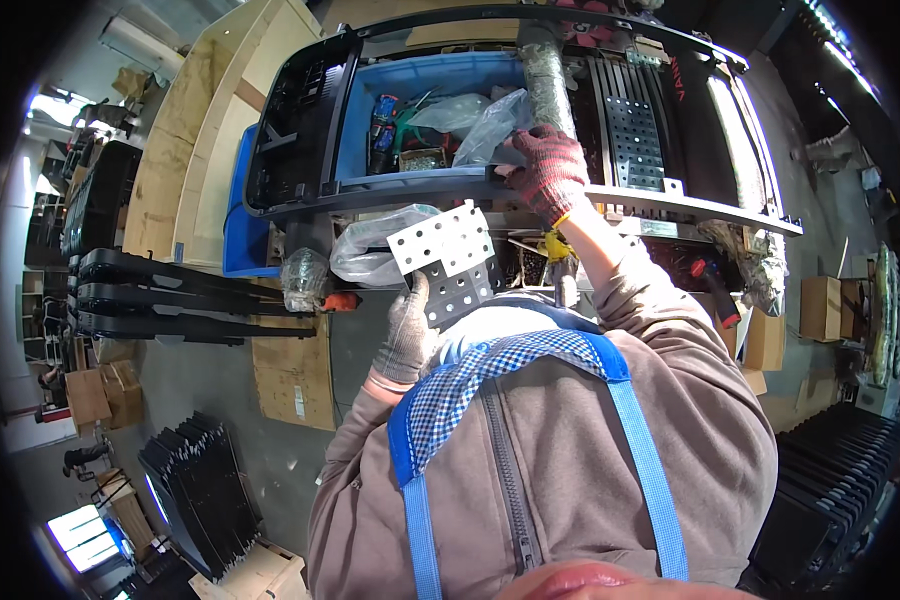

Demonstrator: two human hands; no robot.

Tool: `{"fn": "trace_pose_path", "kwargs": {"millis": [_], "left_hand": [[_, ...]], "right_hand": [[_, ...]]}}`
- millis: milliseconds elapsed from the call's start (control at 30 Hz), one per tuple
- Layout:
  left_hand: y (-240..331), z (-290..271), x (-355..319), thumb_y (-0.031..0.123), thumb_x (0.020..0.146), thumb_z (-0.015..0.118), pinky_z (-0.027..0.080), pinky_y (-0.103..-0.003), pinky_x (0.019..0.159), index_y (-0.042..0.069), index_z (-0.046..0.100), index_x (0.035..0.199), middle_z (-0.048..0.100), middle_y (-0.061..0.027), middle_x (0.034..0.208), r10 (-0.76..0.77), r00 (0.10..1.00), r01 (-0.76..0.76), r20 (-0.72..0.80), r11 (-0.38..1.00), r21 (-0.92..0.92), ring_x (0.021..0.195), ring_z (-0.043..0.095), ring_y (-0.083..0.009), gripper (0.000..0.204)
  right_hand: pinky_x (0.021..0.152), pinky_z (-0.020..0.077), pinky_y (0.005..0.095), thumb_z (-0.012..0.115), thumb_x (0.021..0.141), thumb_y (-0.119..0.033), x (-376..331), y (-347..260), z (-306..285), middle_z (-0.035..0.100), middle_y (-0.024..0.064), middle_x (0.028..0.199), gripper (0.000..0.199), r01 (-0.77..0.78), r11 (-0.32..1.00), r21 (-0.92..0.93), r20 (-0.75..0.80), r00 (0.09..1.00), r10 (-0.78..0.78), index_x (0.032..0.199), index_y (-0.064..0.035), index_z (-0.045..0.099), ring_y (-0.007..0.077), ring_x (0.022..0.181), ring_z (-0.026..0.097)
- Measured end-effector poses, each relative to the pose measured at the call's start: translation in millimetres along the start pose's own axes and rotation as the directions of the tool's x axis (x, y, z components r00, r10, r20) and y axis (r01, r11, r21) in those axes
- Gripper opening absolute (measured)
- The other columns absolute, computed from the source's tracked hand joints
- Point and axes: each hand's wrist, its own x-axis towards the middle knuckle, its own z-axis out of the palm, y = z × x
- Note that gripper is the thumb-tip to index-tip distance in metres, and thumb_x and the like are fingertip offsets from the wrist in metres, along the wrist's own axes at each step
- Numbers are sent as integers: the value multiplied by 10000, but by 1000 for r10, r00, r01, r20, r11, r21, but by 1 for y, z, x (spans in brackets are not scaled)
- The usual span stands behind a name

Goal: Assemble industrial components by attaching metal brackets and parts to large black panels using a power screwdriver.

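Partly hidden perforated bracket (445, 262), left hand (407, 335)

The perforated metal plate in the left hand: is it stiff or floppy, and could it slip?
The perforated metal plate probably stays stiff: it sticks up flat, unsupported, above the left hand. Its many holes likely keep it fairly light for its size. Slipping seems unlikely, since a glove covers the hand, though the bare metal looks smooth.

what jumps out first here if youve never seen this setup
The left hand in a grey glove holds up a perforated metal bracket at the centre. Above it, the right hand in a red knit glove grips the front rail of a black frame, which lies over a blue bin of bags and small parts.
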Motion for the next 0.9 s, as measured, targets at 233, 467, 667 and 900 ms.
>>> {"fn": "trace_pose_path", "kwargs": {"millis": [233,467,667,900], "left_hand": [[-12,23,18,251,904,652,530,-328,712,-31,380,1388,638,-161,1089,198,970,-243,142,742,625,885,651,-229,623],[11,81,46,417,1016,381,534,-342,785,22,478,1309,625,-86,1113,-414,908,415,66,865,-282,933,631,-223,501],[53,112,57,466,992,405,531,-354,854,45,480,1308,603,-104,1168,-386,853,514,350,514,-686,1020,612,-205,532],[46,121,65,388,991,465,532,-336,846,1,481,1294,596,-142,1183,-456,792,599,407,453,-660,977,640,-226,491]], "right_hand": [[959,429,450,690,675,-271,-45,-15,-33,636,19,829,170,559,793,241,-42,823,-567,828,-200,666,243,839,612],[1008,398,503,743,613,-224,-80,2,-50,597,-2,777,208,423,838,344,-43,899,-436,785,-170,641,232,804,585],[998,413,496,732,619,-189,-80,27,-85,596,-4,768,192,607,769,202,-156,795,-586,779,-154,632,224,759,583],[866,500,349,681,736,-28,-68,110,-112,617,12,772,146,115,863,492,-103,992,-74,864,-98,671,149,770,616]]}}
